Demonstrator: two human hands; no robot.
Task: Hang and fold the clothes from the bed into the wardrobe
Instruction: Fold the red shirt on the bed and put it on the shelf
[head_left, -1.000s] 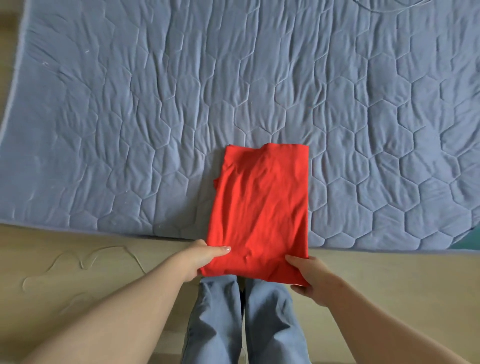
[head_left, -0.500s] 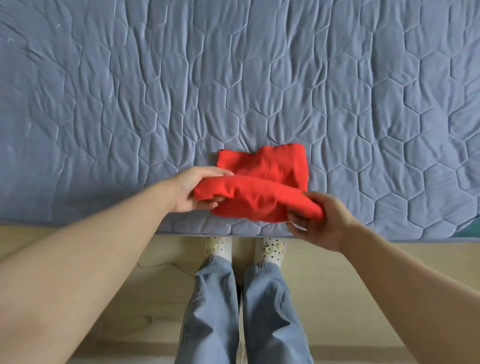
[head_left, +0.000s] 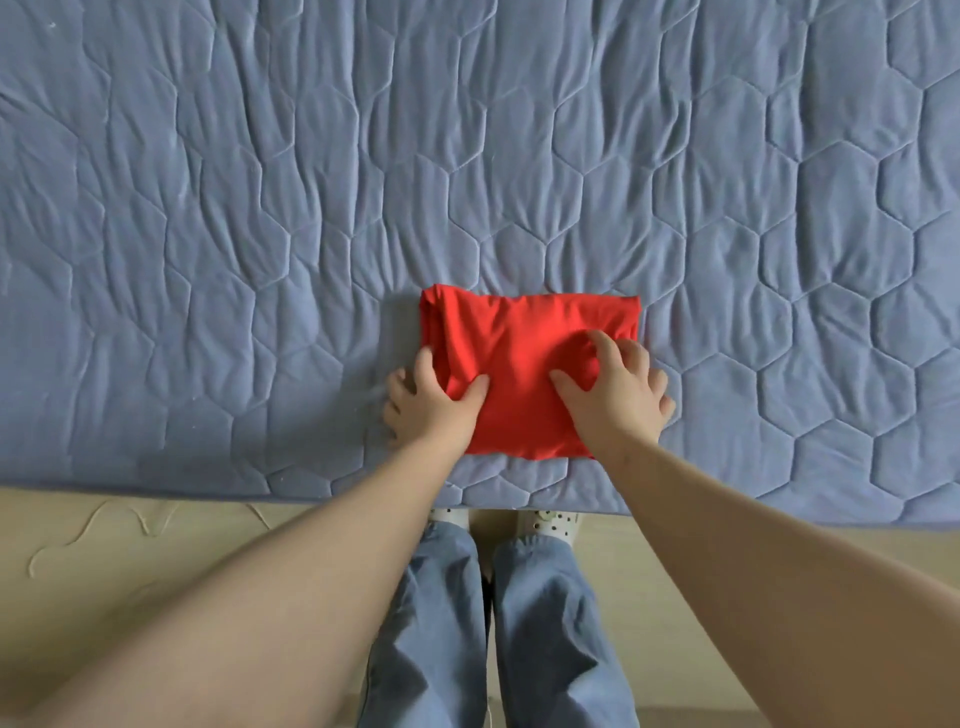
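Blue quilt; spread left hand, right hand press red garment.

Red garment's near corners beneath the hands
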